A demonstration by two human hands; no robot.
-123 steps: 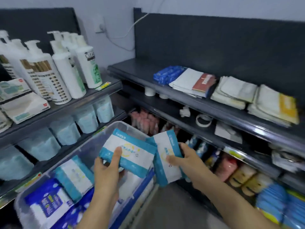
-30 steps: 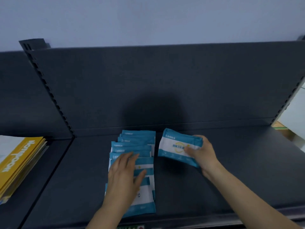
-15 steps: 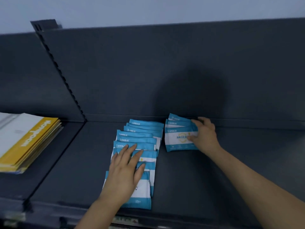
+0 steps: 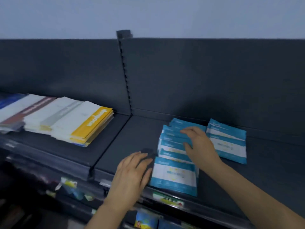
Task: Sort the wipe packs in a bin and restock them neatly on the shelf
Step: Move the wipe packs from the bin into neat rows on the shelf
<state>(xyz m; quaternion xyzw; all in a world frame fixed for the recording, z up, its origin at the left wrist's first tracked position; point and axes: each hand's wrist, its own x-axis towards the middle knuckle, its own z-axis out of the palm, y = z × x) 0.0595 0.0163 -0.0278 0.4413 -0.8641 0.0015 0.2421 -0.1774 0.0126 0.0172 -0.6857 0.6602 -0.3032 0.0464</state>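
Resting atop the overlapped row of wipe packs (image 4: 173, 176) on the shelf (image 4: 132, 139): right hand (image 4: 200, 144), fingers apart, gripping nothing. Left hand (image 4: 132, 172) flat, fingers straight, just beside the row at its 9 o'clock. Second stack (image 4: 228, 142) at 3 o'clock. Booklets (image 4: 79, 123) well apart, 9 o'clock.

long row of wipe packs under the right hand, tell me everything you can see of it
The long row of wipe packs is a run of soft, plastic-looking pouches, white in the middle with blue bands; the print is blurred. They lie flat and overlapped like shingles, from near the back of the dark shelf to its front edge. The right hand rests on the middle packs. The left hand lies flat by the front pack's left edge.
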